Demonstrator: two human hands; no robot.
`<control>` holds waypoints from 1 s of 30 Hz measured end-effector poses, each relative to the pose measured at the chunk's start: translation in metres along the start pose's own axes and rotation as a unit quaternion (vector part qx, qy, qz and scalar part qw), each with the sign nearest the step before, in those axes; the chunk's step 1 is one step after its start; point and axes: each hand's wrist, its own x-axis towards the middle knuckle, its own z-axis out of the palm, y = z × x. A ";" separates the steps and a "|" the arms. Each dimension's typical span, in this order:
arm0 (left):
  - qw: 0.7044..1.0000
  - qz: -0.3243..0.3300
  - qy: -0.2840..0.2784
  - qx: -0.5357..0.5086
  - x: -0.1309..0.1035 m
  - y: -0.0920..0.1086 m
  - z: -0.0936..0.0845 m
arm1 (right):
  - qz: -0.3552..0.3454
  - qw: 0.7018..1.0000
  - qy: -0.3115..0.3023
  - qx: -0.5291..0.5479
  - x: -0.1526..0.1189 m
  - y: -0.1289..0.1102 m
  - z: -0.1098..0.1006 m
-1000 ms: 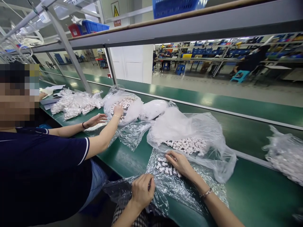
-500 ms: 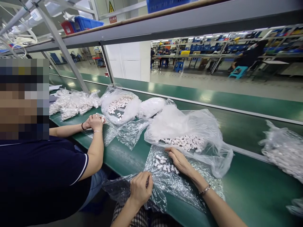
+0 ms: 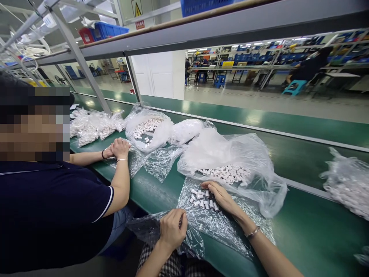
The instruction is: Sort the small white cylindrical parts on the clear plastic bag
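Observation:
Several small white fittings (image 3: 198,199) lie in a loose group on a clear plastic bag (image 3: 213,227) spread over the green bench. My right hand (image 3: 219,195) rests beside them on the right, fingers curved together; whether a fitting is under the fingertips is hidden. At the bag's near left part, my left hand (image 3: 173,229) is closed on the plastic. Just behind my right hand, a large open translucent bag (image 3: 221,150) holds a heap of white fittings (image 3: 230,174).
A person in a dark shirt (image 3: 57,207) works at the left, hands together near another open bag (image 3: 161,134). Filled bags (image 3: 95,125) lie beyond. Another filled bag (image 3: 347,188) sits at the right. A metal shelf (image 3: 201,32) crosses above the bench.
The view has shifted slightly, moving everything a little to the right. The fittings beside my right hand sit in a slightly different arrangement. My left hand keeps its place at the plastic.

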 end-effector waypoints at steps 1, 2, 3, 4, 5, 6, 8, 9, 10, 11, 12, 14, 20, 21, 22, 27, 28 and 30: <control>1.000 -0.001 0.000 0.001 0.000 -0.001 0.000 | 0.004 1.000 0.001 0.009 0.000 0.000 0.000; 1.000 -0.003 0.001 0.002 -0.001 -0.001 0.001 | 0.008 1.000 0.001 0.019 0.000 0.000 -0.001; 1.000 -0.006 0.001 0.003 -0.001 -0.002 0.001 | 0.012 1.000 0.000 0.028 0.000 -0.001 -0.001; 1.000 -0.008 0.002 0.003 -0.001 -0.002 0.001 | 0.015 0.999 -0.001 0.036 -0.001 -0.001 -0.001; 1.000 -0.010 0.002 0.004 -0.001 -0.001 0.001 | 0.018 0.999 -0.002 0.040 -0.001 -0.002 -0.002; 1.000 -0.011 0.000 0.004 0.000 -0.001 0.000 | 0.019 0.999 -0.002 0.040 -0.001 -0.002 -0.002; 1.000 -0.012 -0.011 0.000 0.001 0.001 -0.002 | 0.014 1.000 0.005 0.023 -0.001 -0.002 -0.002; 1.000 -0.013 -0.022 -0.004 0.002 0.002 -0.004 | 0.008 1.000 0.013 0.005 -0.001 -0.002 -0.002; 0.999 -0.014 -0.036 -0.010 0.003 0.003 -0.007 | 0.000 1.000 0.021 -0.018 -0.001 -0.001 -0.002; 0.998 -0.015 -0.051 -0.017 0.003 0.003 -0.010 | -0.010 0.999 0.031 -0.044 -0.001 -0.001 -0.003; 0.997 -0.018 -0.065 -0.023 0.003 0.003 -0.013 | -0.020 0.997 0.039 -0.069 -0.001 -0.001 -0.004; 0.995 -0.026 -0.087 -0.029 0.002 0.003 -0.022 | -0.042 0.992 0.049 -0.112 -0.001 -0.001 -0.009; 0.989 -0.048 -0.138 0.012 -0.007 0.001 -0.050 | -0.059 0.976 0.033 -0.206 -0.008 -0.011 -0.029; 0.987 -0.044 -0.153 0.020 -0.008 0.002 -0.054 | -0.045 0.973 0.025 -0.225 -0.009 -0.012 -0.032; 0.985 -0.039 -0.168 0.028 -0.010 0.003 -0.056 | -0.028 0.969 0.015 -0.244 -0.011 -0.014 -0.034; 0.982 -0.018 -0.181 0.047 -0.016 0.008 -0.060 | 0.002 0.955 -0.046 -0.294 -0.017 -0.024 -0.033; 0.984 -0.017 -0.172 0.047 -0.017 0.008 -0.060 | 0.000 0.956 -0.059 -0.288 -0.019 -0.028 -0.031; 0.987 -0.017 -0.155 0.040 -0.017 0.008 -0.059 | -0.004 0.960 -0.083 -0.267 -0.023 -0.037 -0.028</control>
